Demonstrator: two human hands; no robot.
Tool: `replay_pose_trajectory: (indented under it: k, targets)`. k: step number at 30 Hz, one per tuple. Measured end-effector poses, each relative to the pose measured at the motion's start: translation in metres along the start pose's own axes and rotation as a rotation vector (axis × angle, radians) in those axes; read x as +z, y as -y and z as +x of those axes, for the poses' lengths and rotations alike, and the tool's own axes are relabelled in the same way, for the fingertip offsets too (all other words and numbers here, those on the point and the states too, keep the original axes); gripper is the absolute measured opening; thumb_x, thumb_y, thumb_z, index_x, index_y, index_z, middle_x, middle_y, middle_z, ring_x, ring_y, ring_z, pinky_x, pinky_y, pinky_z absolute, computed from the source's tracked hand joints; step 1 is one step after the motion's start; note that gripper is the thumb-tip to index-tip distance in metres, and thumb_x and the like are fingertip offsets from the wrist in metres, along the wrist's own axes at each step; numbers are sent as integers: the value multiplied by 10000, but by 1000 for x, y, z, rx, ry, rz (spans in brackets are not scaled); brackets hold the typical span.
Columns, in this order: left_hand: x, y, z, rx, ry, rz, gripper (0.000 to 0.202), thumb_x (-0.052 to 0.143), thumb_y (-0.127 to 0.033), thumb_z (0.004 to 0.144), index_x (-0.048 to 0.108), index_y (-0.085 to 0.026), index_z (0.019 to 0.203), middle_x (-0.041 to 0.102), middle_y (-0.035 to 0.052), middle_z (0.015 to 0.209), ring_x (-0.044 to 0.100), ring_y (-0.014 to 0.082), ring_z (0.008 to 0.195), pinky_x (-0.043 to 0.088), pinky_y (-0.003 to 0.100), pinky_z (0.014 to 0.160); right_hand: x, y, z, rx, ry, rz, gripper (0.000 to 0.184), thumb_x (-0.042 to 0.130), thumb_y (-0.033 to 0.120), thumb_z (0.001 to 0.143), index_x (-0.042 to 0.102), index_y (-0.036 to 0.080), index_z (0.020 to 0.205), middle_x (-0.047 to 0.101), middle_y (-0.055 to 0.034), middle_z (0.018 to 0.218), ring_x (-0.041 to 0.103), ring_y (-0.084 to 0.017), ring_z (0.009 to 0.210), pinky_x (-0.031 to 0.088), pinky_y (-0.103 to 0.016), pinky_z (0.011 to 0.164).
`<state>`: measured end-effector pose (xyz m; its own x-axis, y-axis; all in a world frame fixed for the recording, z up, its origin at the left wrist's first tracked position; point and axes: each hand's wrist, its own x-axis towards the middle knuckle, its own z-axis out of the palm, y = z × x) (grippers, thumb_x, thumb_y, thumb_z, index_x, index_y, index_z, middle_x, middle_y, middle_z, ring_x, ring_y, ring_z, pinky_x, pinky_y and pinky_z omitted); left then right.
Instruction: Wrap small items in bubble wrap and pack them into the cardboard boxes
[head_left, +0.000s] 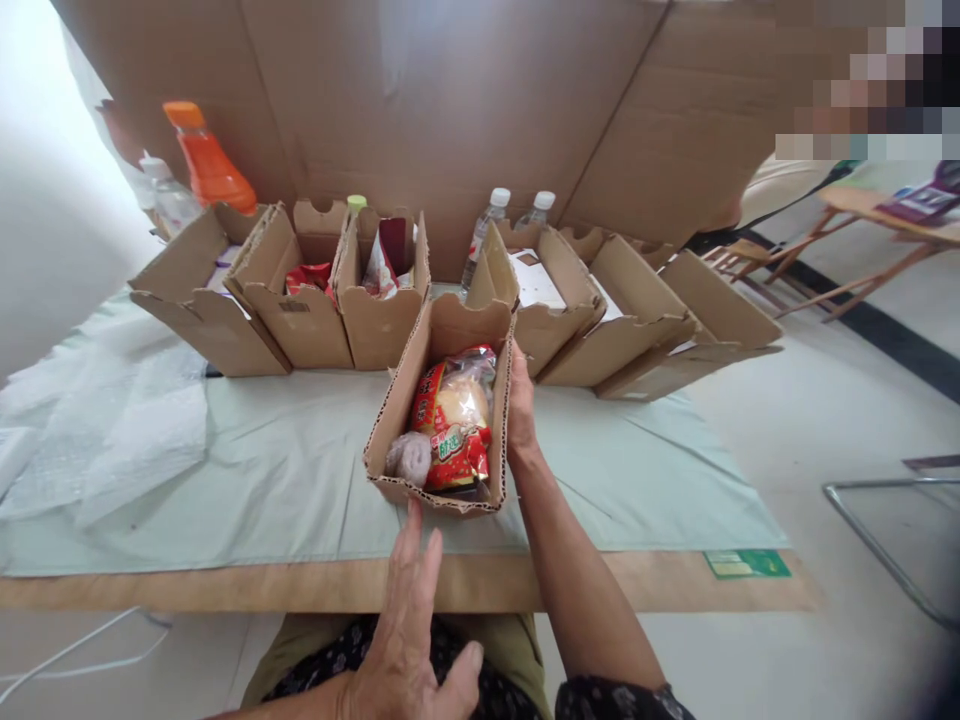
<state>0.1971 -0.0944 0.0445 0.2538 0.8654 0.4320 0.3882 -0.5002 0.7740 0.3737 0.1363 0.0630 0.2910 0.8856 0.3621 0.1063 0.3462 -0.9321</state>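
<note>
Well, the left hand (409, 635) is spread by the near edge of the front box (469, 325), mid-worktop (225, 588); the right hand (520, 405) flanks it, grip hidden. Boxes behind (382, 330) partly block two white-capped bottles (484, 232).

Brown cardboard panel (450, 130) is standing upright behind the counter (262, 588). White wall (45, 200) is bounding the left. At right, a wooden table (851, 200) is standing on pale floor (847, 430); dark strip (900, 355) is crossing it.
</note>
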Motion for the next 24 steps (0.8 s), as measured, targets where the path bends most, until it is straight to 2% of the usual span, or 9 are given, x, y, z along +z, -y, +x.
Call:
replay_pose_trajectory:
  k: [4, 8, 11, 16, 19, 24]
  targets:
    - [6, 4, 2, -21, -37, 11, 997, 541, -46, 830, 91, -216, 1703, 39, 147, 1793, 111, 363, 1651, 298, 583, 1293, 7, -5, -5, 2, -7, 95, 671, 444, 694, 1002, 566, 258, 1497, 552, -70, 1584, 471, -252, 1502, 292, -513, 1296]
    - [10, 8, 8, -26, -22, 0, 991, 557, -39, 832, 127, -252, 1699, 47, 170, 1788, 114, 406, 1641, 328, 635, 1263, 4, -16, -8, 4, -29, 74, 713, 448, 726, 977, 545, 265, 1512, 553, -72, 1581, 467, -265, 1501, 364, -524, 1254]
    - [12, 7, 16, 16, 4, 11, 988, 549, -37, 839, 104, -232, 1699, 3, 177, 1788, 81, 395, 1648, 306, 639, 1269, -1, -22, -10, -16, -32, 57, 691, 465, 728, 963, 590, 271, 1466, 588, -78, 1540, 499, -276, 1470, 383, -535, 1239]
    - [20, 4, 29, 12, 34, 19, 983, 536, -32, 848, 84, -232, 1697, -44, 167, 1789, 21, 373, 1655, 271, 640, 1283, -7, -22, -17, -6, -40, 63, 664, 478, 739, 949, 670, 265, 1373, 647, -74, 1474, 562, -291, 1409, 400, -518, 1227]
    - [27, 7, 46, -28, 37, 15, 967, 549, -62, 876, 78, -272, 1695, -47, 154, 1791, 24, 377, 1656, 267, 663, 1278, -9, -25, -19, 48, -99, 72, 642, 449, 733, 964, 720, 253, 1291, 718, -74, 1364, 634, -284, 1310, 459, -502, 1165]
    - [38, 20, 95, -33, -49, 29, 990, 592, -96, 872, 81, -320, 1689, 7, 149, 1792, 53, 390, 1653, 215, 691, 1281, -8, -40, -16, 178, -238, 86, 701, 467, 785, 907, 773, 193, 1125, 792, -101, 1168, 708, -271, 1131, 513, -460, 1058]
